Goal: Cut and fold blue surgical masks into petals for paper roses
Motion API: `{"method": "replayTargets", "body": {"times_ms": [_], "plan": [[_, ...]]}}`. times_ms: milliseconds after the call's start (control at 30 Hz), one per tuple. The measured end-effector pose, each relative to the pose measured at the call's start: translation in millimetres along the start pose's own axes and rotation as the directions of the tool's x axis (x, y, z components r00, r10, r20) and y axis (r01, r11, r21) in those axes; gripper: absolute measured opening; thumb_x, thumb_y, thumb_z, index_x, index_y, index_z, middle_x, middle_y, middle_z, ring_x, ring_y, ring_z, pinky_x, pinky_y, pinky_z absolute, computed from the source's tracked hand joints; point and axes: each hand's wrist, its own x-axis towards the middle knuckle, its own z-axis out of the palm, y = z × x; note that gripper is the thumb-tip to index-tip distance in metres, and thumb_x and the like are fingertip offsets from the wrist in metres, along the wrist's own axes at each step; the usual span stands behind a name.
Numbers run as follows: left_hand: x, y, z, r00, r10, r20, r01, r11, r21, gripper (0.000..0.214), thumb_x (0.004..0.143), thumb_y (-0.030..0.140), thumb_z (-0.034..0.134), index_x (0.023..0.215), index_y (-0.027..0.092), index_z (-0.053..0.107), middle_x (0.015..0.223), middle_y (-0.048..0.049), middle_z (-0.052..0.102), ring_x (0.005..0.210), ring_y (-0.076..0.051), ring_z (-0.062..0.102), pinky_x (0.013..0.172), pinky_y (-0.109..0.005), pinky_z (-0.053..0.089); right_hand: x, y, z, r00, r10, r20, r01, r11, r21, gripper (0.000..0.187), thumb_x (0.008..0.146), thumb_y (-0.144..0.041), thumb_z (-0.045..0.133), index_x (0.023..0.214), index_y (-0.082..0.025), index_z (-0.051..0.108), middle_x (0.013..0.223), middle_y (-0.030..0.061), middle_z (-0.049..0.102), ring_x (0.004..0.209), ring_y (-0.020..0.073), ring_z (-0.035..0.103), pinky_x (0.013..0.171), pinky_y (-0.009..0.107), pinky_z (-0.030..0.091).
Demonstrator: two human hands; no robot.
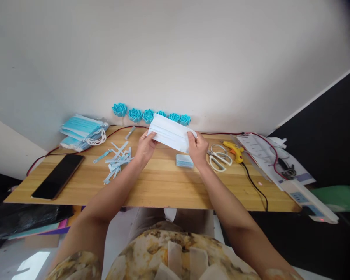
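Observation:
A pale face mask (172, 134) is stretched out flat above the table, tilted down to the right. My left hand (146, 146) is closed on its left end, thumb on top. At the other end my right hand (197, 147) pinches the mask's right edge. Below the mask, close to my right hand, lies a small stack of folded light-blue pieces (184, 160). Behind it, several blue fabric flowers (135, 114) stand in a row along the wall, partly covered by the mask. Cut blue-and-white strips (116, 159) lie in a loose heap left of my left hand.
More masks (83, 130) are piled at the back left, near a black phone (58, 177). White-handled scissors (220, 158) and a yellow glue gun (235, 151) with a black cord lie on the right. Papers (296, 165) and a power strip (310, 202) occupy the table's (163, 192) right end.

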Motion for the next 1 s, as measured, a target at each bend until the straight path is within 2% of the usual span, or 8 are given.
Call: {"method": "replayTargets", "body": {"times_ms": [133, 267, 433, 500, 600, 733, 867, 1000], "plan": [[1, 3, 0.6, 1.000, -0.011, -0.019, 0.009, 0.997, -0.070, 0.013, 0.073, 0.017, 0.076, 0.078, 0.018, 0.064, 0.081, 0.0005, 0.073, 0.075, -0.012, 0.066, 0.080, -0.025, 0.054, -1, -3, -4, 1.000, 0.014, -0.003, -0.014, 1.000, -0.016, 0.047, 0.091, -0.058, 0.048, 0.074, -0.017, 0.061, 0.053, -0.0047, 0.043, 0.055, 0.0107, 0.038, 0.056, 0.025, 0.031], [1, 12, 3.6, 0.997, -0.075, 0.012, 0.075, 0.982, -0.175, 0.003, 0.085, 0.021, 0.065, 0.086, 0.019, 0.067, 0.089, -0.0007, 0.075, 0.082, -0.014, 0.069, 0.080, -0.026, 0.055, 1, -7, -5, 0.999, 0.030, -0.029, -0.030, 1.000, 0.004, 0.046, 0.091, -0.058, 0.049, 0.074, -0.017, 0.062, 0.054, -0.0045, 0.043, 0.056, 0.0107, 0.038, 0.056, 0.025, 0.031], [-8, 17, 11.0, 0.972, -0.154, 0.179, 0.190, 0.960, -0.206, 0.032, 0.097, 0.046, 0.051, 0.102, 0.021, 0.070, 0.102, -0.0046, 0.077, 0.099, -0.020, 0.070, 0.081, -0.030, 0.057, 6, -11, 0, 0.992, 0.099, -0.072, -0.091, 0.990, 0.104, 0.044, 0.091, -0.056, 0.049, 0.071, -0.018, 0.057, 0.056, -0.0053, 0.038, 0.057, 0.0102, 0.036, 0.056, 0.025, 0.030], [-16, 13, 15.1, 0.948, -0.158, 0.275, 0.211, 0.962, -0.172, 0.033, 0.094, 0.047, 0.057, 0.110, 0.021, 0.070, 0.113, -0.0060, 0.075, 0.112, -0.023, 0.067, 0.090, -0.034, 0.056, 7, -14, 5, 0.990, 0.128, -0.058, -0.118, 0.981, 0.154, 0.045, 0.091, -0.057, 0.049, 0.069, -0.018, 0.054, 0.057, -0.0052, 0.037, 0.058, 0.0100, 0.035, 0.056, 0.025, 0.030], [-25, 3, 19.7, 0.921, -0.152, 0.360, 0.199, 0.975, -0.096, 0.041, 0.085, 0.035, 0.071, 0.123, 0.022, 0.066, 0.131, -0.0070, 0.069, 0.135, -0.027, 0.054, 0.108, -0.039, 0.048, 5, -17, 13, 0.992, 0.128, 0.014, -0.128, 0.974, 0.188, 0.044, 0.090, -0.056, 0.050, 0.067, -0.019, 0.050, 0.058, -0.0050, 0.036, 0.058, 0.0093, 0.034, 0.056, 0.024, 0.030], [-23, -4, 18.8, 0.961, -0.128, 0.247, 0.146, 0.988, -0.058, 0.046, 0.081, 0.024, 0.074, 0.126, 0.021, 0.065, 0.136, -0.0071, 0.066, 0.141, -0.028, 0.048, 0.115, -0.041, 0.044, 1, -15, 19, 0.980, 0.140, 0.145, -0.165, 0.969, 0.185, 0.047, 0.087, -0.061, 0.051, 0.065, -0.020, 0.047, 0.058, -0.0044, 0.034, 0.059, 0.0096, 0.033, 0.055, 0.025, 0.029], [-15, -2, 15.8, 0.991, -0.073, 0.114, 0.080, 0.995, -0.054, 0.044, 0.084, 0.022, 0.071, 0.127, 0.024, 0.063, 0.140, -0.0047, 0.064, 0.141, -0.026, 0.049, 0.114, -0.040, 0.047, -3, -8, 23, 0.946, 0.178, 0.273, -0.256, 0.923, 0.288, 0.056, 0.086, -0.073, 0.046, 0.066, -0.021, 0.044, 0.063, -0.0018, 0.038, 0.063, 0.0117, 0.038, 0.057, 0.025, 0.033], [-12, 1, 16.0, 0.994, -0.066, 0.089, 0.070, 0.996, -0.052, 0.041, 0.087, 0.024, 0.069, 0.127, 0.024, 0.063, 0.140, -0.0045, 0.063, 0.141, -0.026, 0.050, 0.112, -0.041, 0.048, -9, -2, 29, 0.895, 0.191, 0.404, -0.338, 0.880, 0.334, 0.059, 0.084, -0.077, 0.046, 0.067, -0.021, 0.049, 0.066, -0.0001, 0.045, 0.069, 0.0138, 0.045, 0.061, 0.026, 0.038]]}}
